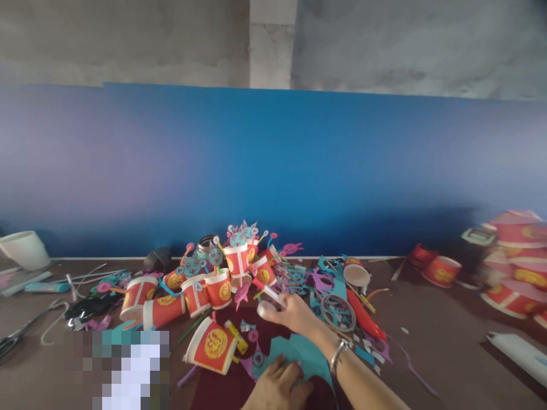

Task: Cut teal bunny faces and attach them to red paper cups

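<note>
My right hand (293, 316), with a bracelet at its wrist, reaches in from the lower right. Its fingers are closed around a white tube with a red end (273, 295), whose exact kind is blurred. At the bottom middle, my left hand (280, 387) grips a teal sheet of paper (314, 356) with bent fingers. Left of it, a red and white paper cup (212, 345) lies tilted beside a yellow tube (236, 337). A purple paper cut-out (253, 336) touches the teal sheet's left side. Behind my right hand stand several cups with teal and pink animal faces (237, 239).
A roll of clear tape (337, 312) and a red pointed tool (365, 315) lie among paper scraps to the right. Stacked cups (519, 265) stand at far right. Scissors (29, 327) and a white mug (26, 250) are at left. A blue partition (273, 171) rises behind.
</note>
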Demonstrator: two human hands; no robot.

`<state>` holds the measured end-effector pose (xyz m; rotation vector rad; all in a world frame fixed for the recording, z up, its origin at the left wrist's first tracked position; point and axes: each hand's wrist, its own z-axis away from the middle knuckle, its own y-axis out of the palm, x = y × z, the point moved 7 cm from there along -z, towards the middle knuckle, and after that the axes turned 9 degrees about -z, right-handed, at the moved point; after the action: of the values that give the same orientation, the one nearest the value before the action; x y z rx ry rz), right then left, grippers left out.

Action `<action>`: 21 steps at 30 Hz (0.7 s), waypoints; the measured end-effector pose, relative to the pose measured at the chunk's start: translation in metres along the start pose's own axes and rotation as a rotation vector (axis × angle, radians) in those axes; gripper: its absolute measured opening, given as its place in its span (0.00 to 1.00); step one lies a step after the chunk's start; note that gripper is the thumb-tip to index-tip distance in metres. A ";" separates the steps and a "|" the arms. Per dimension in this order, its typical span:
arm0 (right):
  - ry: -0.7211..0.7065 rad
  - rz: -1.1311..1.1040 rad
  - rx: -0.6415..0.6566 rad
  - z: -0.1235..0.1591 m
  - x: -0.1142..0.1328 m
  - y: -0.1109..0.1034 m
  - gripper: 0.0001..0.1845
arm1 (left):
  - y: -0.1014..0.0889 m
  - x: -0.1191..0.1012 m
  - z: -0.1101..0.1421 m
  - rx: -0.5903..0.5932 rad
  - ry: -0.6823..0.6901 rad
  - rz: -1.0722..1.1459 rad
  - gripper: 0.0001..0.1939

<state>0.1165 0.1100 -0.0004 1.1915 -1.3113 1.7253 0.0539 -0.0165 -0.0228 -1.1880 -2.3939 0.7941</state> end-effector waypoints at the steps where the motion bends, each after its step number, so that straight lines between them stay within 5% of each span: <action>1: 0.021 -0.102 0.002 0.001 -0.003 -0.005 0.20 | -0.003 0.007 -0.005 0.074 -0.072 0.104 0.07; 3: 0.043 -0.236 -0.003 0.005 -0.005 -0.013 0.24 | -0.012 0.033 -0.013 0.159 -0.375 0.284 0.09; 5: 0.066 -0.288 0.013 0.012 -0.005 -0.015 0.26 | -0.028 0.064 -0.015 0.116 -0.752 0.293 0.08; 7: 0.072 -0.338 0.043 0.020 -0.002 -0.011 0.27 | -0.042 0.080 -0.020 0.032 -0.915 0.328 0.19; 9: 0.062 -0.433 0.082 0.027 0.004 -0.004 0.26 | -0.041 0.085 -0.029 0.065 -0.913 0.426 0.28; 15: -0.006 -0.531 0.225 0.037 0.010 0.000 0.25 | -0.039 0.091 -0.034 0.108 -0.890 0.451 0.22; 18: 0.003 -0.528 0.151 0.031 -0.006 -0.018 0.28 | -0.036 0.090 -0.028 0.188 -0.855 0.390 0.24; 21: -0.005 -0.471 -0.013 0.025 -0.022 -0.039 0.31 | -0.023 0.081 -0.018 0.416 -0.796 0.341 0.31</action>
<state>0.1656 0.0980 -0.0045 1.3670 -0.9439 1.3693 0.0018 0.0437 0.0103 -1.2632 -2.3742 2.0830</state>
